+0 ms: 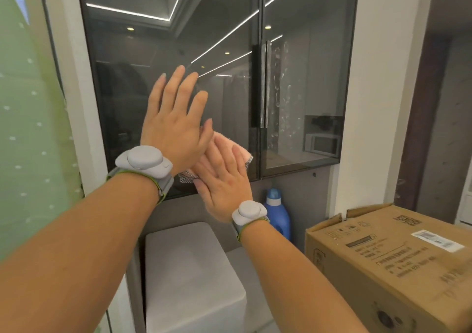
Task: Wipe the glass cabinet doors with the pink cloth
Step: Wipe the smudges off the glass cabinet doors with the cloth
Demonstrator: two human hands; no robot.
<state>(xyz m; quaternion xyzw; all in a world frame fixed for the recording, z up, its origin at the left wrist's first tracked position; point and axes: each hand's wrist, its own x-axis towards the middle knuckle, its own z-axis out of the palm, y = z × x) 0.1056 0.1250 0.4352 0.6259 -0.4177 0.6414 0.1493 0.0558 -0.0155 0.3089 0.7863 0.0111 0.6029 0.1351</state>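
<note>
Two dark glass cabinet doors fill the wall ahead: the left door (143,51) and the right door (306,64), which shows smear marks beside its vertical handle (265,84). My right hand (224,179) lies flat with fingers apart, pressing the pink cloth (231,145) against the lower part of the left door. Only the cloth's upper right edge and a mesh corner show past my hands. My left hand (173,123) is raised flat in front of the glass, fingers spread, its heel overlapping the cloth and my right fingers. Both wrists wear grey bands.
A blue detergent bottle (277,215) stands below the doors. A cardboard box (396,263) sits at the right, close to my right forearm. A white block (189,268) lies below my arms. Frosted green glass (30,128) borders the left.
</note>
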